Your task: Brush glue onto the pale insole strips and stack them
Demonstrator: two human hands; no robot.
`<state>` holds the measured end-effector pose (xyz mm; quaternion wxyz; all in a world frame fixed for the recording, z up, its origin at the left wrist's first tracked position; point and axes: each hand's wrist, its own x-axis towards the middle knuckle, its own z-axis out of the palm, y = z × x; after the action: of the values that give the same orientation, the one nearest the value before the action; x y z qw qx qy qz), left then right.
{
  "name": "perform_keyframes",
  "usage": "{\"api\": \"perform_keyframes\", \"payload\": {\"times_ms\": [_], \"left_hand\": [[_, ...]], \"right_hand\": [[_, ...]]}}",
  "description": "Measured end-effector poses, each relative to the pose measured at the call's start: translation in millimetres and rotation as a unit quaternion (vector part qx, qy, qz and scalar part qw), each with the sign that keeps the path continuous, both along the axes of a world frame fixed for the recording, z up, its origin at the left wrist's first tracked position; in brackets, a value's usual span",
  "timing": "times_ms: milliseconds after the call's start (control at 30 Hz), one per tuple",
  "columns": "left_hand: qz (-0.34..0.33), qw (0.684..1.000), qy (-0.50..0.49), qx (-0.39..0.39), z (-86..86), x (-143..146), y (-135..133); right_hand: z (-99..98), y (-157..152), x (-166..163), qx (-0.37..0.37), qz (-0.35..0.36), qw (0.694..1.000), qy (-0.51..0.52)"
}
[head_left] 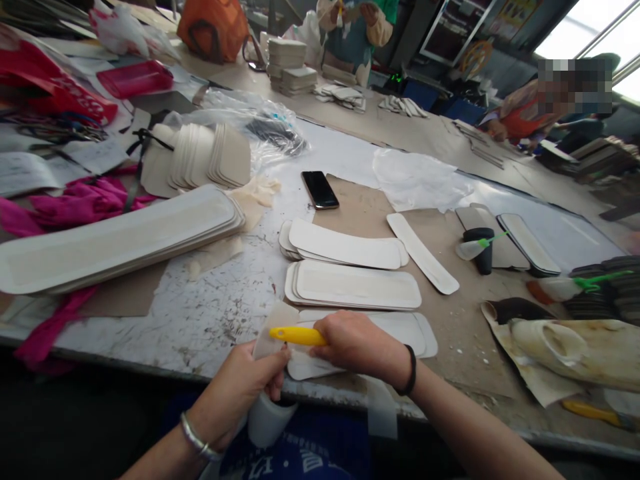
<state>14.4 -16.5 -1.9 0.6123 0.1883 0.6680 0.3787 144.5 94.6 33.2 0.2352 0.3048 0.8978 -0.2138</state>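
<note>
My left hand [245,373] is closed at the table's front edge, pinching a thin, pale, curved sheet [273,327] between thumb and fingers. Close beside it, my right hand [357,343] wraps round a yellow-handled brush [300,335]; the brush's working end is hidden. Under my right forearm lie flat white rounded panels [400,330]. Further in are two more stacks of such long panels, one straight [357,285] and one curved [345,243]. Just below my left hand, a white cup-like form [270,420] shows over my lap, partly hidden.
A black phone [320,190] lies mid-table. To the left stands a tall stack of long panels [125,240]; a single panel [423,253] lies to the right. Green-tipped bottles [470,250] and a glue-stained container [550,340] are at right. Two people [355,33] work across the table.
</note>
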Motion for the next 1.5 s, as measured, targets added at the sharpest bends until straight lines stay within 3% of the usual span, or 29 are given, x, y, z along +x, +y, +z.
{"api": "perform_keyframes", "payload": {"times_ms": [200,467,1033,1167,1300,1400,1500], "left_hand": [[0.010,1.000,0.016,0.002,-2.1,4,3],[0.010,1.000,-0.010,-0.004,-6.7,3,-1],[0.027,0.999,0.046,-0.007,-3.0,13,4],[0.008,0.997,0.071,-0.011,-4.4,12,0],[0.001,0.996,0.089,-0.017,-4.9,13,-2],[0.002,0.994,0.106,-0.025,-5.1,15,-1],[-0.001,0.993,0.114,-0.025,-6.6,16,0]], "right_hand": [[-5.3,-4,0,0.035,0.025,0.999,0.027],[-8.5,0,7,0.021,0.041,0.998,0.053],[-6.1,-9,5,0.046,0.018,0.998,0.035],[6.5,-6,42,0.060,-0.036,0.997,0.015],[20.0,3,101,0.056,-0.183,0.981,-0.026],[17.9,7,132,0.072,-0.268,0.961,-0.010],[7.0,8,139,0.102,-0.304,0.947,-0.018]]}}
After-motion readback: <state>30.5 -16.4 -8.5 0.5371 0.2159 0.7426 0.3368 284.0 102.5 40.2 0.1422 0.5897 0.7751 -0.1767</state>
